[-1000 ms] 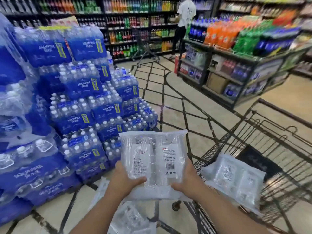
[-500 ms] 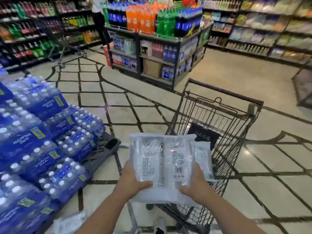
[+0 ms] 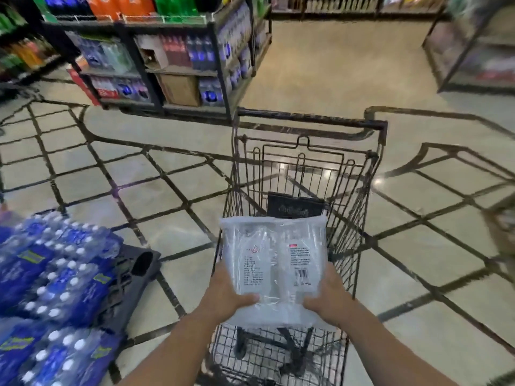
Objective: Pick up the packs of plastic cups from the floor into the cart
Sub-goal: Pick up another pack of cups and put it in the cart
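Both forearms reach forward, side by side. The left hand (image 3: 227, 298) and right hand (image 3: 328, 298) grip the near corners of the pack of plastic cups (image 3: 271, 263), with thumbs pressed on top and the other fingers hidden beneath. The pack is held over the wire shopping cart (image 3: 359, 218). Shrink-wrapped water bottles (image 3: 55, 277) are stacked to the left.

Forearms reach forward; left hand (image 3: 223, 295) and right hand (image 3: 330, 296) grip the pack (image 3: 274, 263), thumbs on top.
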`<state>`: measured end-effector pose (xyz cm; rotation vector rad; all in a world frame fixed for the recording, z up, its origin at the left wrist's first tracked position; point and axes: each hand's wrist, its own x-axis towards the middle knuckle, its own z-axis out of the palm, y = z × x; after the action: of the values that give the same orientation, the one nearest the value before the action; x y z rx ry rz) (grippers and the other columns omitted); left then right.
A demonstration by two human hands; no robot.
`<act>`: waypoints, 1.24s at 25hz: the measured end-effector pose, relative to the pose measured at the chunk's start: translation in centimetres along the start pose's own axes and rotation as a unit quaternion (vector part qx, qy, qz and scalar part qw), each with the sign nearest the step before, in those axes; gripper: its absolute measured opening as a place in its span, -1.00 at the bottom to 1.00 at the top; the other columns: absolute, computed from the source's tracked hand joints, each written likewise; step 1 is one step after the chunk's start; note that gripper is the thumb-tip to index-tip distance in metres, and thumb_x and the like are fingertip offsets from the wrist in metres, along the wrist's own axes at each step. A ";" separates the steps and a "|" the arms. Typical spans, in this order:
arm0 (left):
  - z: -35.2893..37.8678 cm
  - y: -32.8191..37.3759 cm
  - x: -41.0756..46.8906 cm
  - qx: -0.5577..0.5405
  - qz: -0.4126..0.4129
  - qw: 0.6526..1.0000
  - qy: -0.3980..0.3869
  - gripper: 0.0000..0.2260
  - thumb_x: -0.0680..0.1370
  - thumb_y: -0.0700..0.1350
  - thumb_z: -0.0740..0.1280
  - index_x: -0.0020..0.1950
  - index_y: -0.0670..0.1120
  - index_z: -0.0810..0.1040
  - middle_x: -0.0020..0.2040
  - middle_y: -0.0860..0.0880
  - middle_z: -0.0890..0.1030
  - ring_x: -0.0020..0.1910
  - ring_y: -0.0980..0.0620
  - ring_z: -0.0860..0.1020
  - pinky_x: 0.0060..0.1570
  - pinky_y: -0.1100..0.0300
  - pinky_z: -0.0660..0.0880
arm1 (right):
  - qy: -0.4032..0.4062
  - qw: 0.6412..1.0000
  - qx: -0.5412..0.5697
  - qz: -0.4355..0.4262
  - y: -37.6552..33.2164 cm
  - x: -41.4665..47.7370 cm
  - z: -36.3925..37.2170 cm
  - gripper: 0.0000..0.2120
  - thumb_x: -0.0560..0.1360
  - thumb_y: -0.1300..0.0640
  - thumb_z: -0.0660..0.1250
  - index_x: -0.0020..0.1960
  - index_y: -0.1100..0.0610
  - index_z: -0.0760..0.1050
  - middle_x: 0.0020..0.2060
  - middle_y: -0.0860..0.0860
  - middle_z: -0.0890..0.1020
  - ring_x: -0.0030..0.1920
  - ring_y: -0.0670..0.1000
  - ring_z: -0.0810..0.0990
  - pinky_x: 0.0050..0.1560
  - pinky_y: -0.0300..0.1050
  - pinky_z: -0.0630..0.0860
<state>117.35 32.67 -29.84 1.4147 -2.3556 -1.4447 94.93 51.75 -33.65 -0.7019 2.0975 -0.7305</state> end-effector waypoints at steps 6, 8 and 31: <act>2.9 1.1 6.6 0.025 -0.025 0.997 -0.067 -0.06 0.18 0.11 0.72 0.43 0.11 0.29 0.22 0.18 0.48 0.25 0.13 0.49 0.27 0.15 0.47 | -0.016 0.994 0.026 0.106 3.0 3.7 -0.1 0.11 0.45 0.02 0.57 0.64 0.19 -0.18 0.53 0.14 0.17 0.52 0.14 0.24 0.32 -0.14 0.26; 3.7 -1.4 8.6 0.023 -0.047 0.996 -0.073 0.00 0.10 0.28 0.69 0.43 0.16 0.32 0.25 0.17 0.51 0.24 0.08 0.55 0.22 0.00 0.55 | -0.009 0.991 0.041 0.126 3.2 4.3 0.6 0.18 0.39 -0.06 0.58 0.65 0.17 -0.20 0.60 0.19 0.15 0.55 0.18 0.26 0.49 0.01 0.32; -7.3 0.5 15.9 0.253 0.291 0.878 -0.283 -0.02 0.41 0.32 0.47 0.66 0.12 -0.01 0.65 0.03 0.02 0.61 -0.01 0.02 0.55 0.10 0.01 | 0.144 0.961 0.033 0.235 -10.4 -3.1 12.7 0.02 0.57 -0.03 0.44 0.69 -0.04 -0.26 0.66 0.08 -0.28 0.66 0.20 0.02 0.57 0.10 0.16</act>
<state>111.02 16.41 -31.66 0.1839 -3.2798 -1.2092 109.31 43.55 -31.47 -0.0429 2.3641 -0.6546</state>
